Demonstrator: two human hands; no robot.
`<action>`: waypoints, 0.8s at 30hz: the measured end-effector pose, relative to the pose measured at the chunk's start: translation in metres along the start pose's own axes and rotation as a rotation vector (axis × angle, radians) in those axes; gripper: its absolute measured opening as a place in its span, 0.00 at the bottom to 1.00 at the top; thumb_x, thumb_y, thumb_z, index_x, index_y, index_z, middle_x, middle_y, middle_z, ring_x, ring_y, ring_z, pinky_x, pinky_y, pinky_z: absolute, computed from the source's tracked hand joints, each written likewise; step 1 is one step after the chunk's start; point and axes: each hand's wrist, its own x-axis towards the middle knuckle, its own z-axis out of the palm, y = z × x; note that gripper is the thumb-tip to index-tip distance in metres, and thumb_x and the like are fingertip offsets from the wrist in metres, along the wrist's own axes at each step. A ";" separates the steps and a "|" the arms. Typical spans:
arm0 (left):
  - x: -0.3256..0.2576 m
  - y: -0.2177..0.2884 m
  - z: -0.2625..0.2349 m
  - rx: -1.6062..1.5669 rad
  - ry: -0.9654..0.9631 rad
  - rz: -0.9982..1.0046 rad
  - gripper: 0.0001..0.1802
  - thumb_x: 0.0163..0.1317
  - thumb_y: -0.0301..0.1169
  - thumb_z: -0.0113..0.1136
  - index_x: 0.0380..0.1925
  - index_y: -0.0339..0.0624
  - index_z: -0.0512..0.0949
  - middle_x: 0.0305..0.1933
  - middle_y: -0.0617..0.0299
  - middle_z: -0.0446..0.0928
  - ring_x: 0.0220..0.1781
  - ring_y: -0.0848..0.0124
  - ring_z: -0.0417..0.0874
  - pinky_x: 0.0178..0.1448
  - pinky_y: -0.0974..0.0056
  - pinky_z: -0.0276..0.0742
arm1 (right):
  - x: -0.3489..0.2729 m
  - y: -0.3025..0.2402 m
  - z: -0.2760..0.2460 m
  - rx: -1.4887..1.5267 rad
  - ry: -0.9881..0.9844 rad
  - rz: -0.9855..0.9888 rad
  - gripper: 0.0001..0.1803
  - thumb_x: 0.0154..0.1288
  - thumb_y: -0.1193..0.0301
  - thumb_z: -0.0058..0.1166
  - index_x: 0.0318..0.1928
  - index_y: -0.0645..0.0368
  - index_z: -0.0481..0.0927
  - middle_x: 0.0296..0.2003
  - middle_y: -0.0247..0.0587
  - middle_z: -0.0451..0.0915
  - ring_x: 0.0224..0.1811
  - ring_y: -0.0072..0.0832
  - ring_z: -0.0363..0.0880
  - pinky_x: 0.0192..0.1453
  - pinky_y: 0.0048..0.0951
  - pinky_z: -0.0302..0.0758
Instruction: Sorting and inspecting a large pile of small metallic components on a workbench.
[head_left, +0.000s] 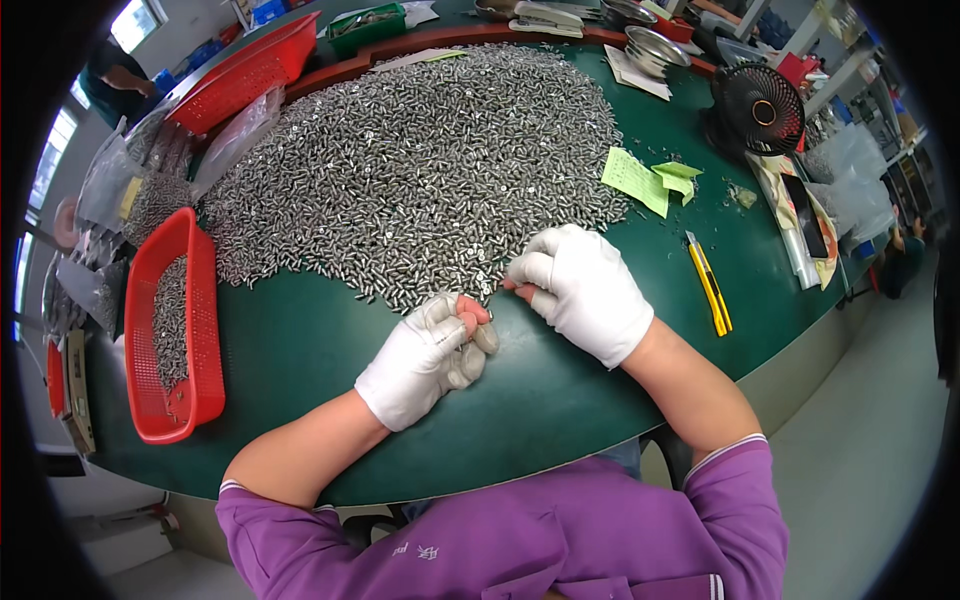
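- I am seeing the left hand [425, 355], in a white glove with bare fingertips, pinching a small metal piece [490, 314] between thumb and forefinger at the centre of the frame.
- Just right of it, the right hand [585, 290], gloved likewise, is holding its fingers bent toward the thumb; I am not able to tell whether the tips are meeting or gripping anything.
- Both hands are lying at the near edge of a broad heap of metal pieces [420, 160], which is filling the upper middle of the frame.
- The green table [540, 420] is showing bare beneath the wrists.
- At left, I am seeing a red basket [207, 370] holding more such pieces.
- To the right, a yellow cutter [710, 285] is lying with its blade pointing up the frame, below a pale green paper slip [635, 180].
- Toward the upper right, a black fan [760, 108] is standing above a phone [803, 215].
- In the upper left, a red perforated tray [250, 75] is leaning near another person [115, 75].
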 end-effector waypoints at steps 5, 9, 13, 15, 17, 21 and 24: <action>-0.001 0.002 0.004 0.005 0.046 -0.028 0.10 0.66 0.39 0.58 0.42 0.50 0.74 0.36 0.68 0.77 0.30 0.80 0.72 0.32 0.76 0.66 | -0.002 0.009 -0.005 -0.030 -0.053 0.020 0.05 0.53 0.70 0.58 0.32 0.47 0.84 0.30 0.34 0.77 0.36 0.36 0.77 0.40 0.37 0.76; 0.000 0.001 0.005 -0.015 0.069 -0.013 0.09 0.67 0.39 0.58 0.40 0.48 0.74 0.34 0.64 0.78 0.27 0.77 0.74 0.29 0.75 0.66 | -0.001 0.008 -0.004 -0.049 -0.145 0.084 0.05 0.54 0.69 0.59 0.33 0.47 0.84 0.31 0.34 0.77 0.37 0.36 0.77 0.41 0.38 0.75; -0.001 0.002 0.002 -0.009 0.033 -0.019 0.10 0.66 0.39 0.58 0.42 0.49 0.74 0.35 0.66 0.77 0.30 0.78 0.74 0.31 0.76 0.66 | -0.001 0.010 -0.003 -0.040 -0.174 0.078 0.05 0.54 0.65 0.60 0.33 0.47 0.83 0.32 0.34 0.76 0.38 0.36 0.76 0.43 0.37 0.74; -0.001 0.002 0.001 -0.004 -0.001 -0.026 0.10 0.66 0.39 0.58 0.43 0.50 0.73 0.37 0.68 0.76 0.32 0.80 0.74 0.34 0.77 0.68 | 0.000 0.008 -0.004 -0.057 -0.139 0.027 0.06 0.53 0.66 0.62 0.32 0.49 0.83 0.31 0.34 0.77 0.37 0.37 0.76 0.41 0.38 0.74; 0.000 0.001 0.000 -0.001 -0.007 -0.016 0.11 0.67 0.39 0.58 0.43 0.48 0.73 0.37 0.68 0.76 0.32 0.80 0.74 0.34 0.77 0.68 | 0.002 0.006 -0.005 -0.075 -0.104 -0.024 0.06 0.51 0.67 0.63 0.31 0.51 0.82 0.31 0.35 0.77 0.36 0.38 0.76 0.40 0.38 0.73; 0.000 0.001 0.002 0.017 0.018 -0.003 0.12 0.67 0.39 0.57 0.44 0.46 0.73 0.37 0.67 0.77 0.30 0.80 0.73 0.34 0.77 0.68 | 0.003 0.004 -0.004 -0.079 -0.135 -0.068 0.09 0.53 0.63 0.62 0.32 0.52 0.80 0.32 0.36 0.76 0.38 0.39 0.75 0.42 0.38 0.72; 0.000 0.005 0.003 0.049 -0.018 -0.032 0.14 0.67 0.41 0.58 0.44 0.46 0.73 0.36 0.67 0.77 0.29 0.81 0.73 0.33 0.77 0.68 | 0.002 0.003 -0.004 0.213 -0.040 -0.147 0.11 0.54 0.60 0.61 0.33 0.52 0.80 0.34 0.37 0.76 0.40 0.39 0.75 0.45 0.38 0.72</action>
